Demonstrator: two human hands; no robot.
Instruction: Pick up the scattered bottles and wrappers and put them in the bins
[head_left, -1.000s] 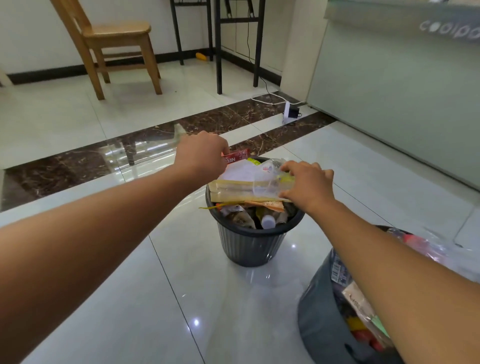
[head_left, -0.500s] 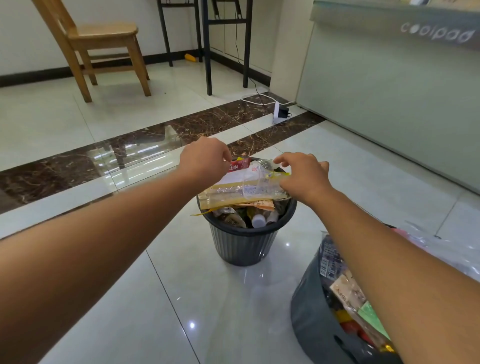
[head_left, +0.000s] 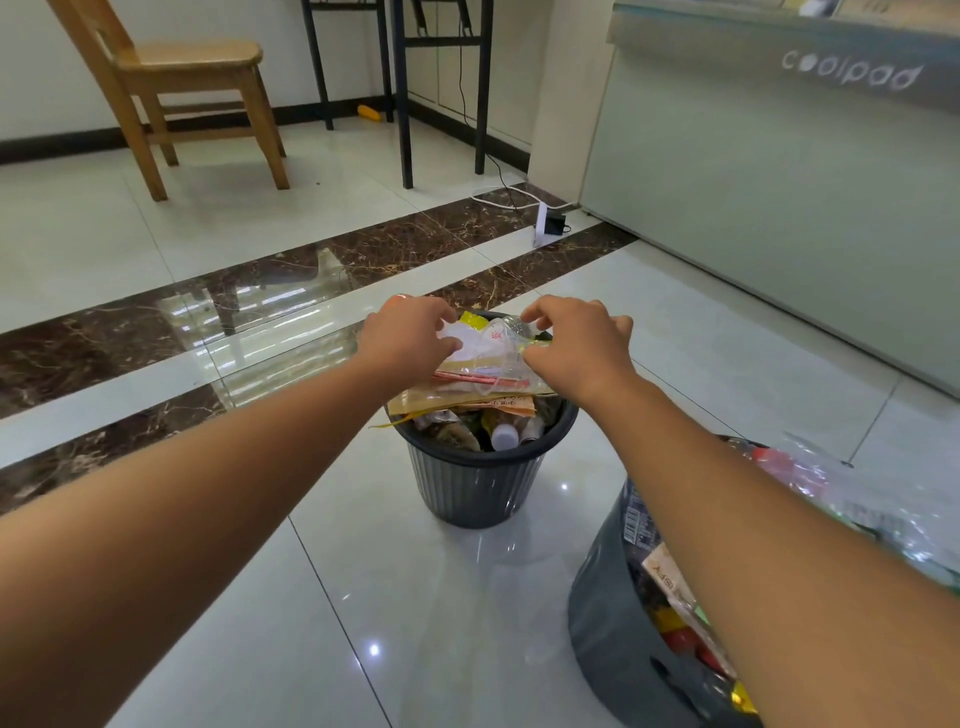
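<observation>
A dark grey ribbed bin (head_left: 483, 488) stands on the tiled floor, heaped with wrappers and small bottles. A clear plastic wrapper (head_left: 488, 376) lies across the top of the heap, over a white one. My left hand (head_left: 410, 338) sits on the left side of the heap, fingers curled over the wrappers and thumb on the white one. My right hand (head_left: 576, 348) is on the right side and pinches the clear plastic between thumb and fingers. A white bottle cap (head_left: 504, 436) shows near the front rim.
A second dark bin (head_left: 608, 623) full of wrappers and a clear bag stands at lower right under my right forearm. Behind are a wooden chair (head_left: 192, 78), black table legs (head_left: 405, 104), a power strip with cable (head_left: 543, 228) and a grey counter (head_left: 779, 182).
Both hands have come closer together and lower onto the heap, pressing the clear wrapper down on the bin. The red wrapper by my left hand is now hidden.
</observation>
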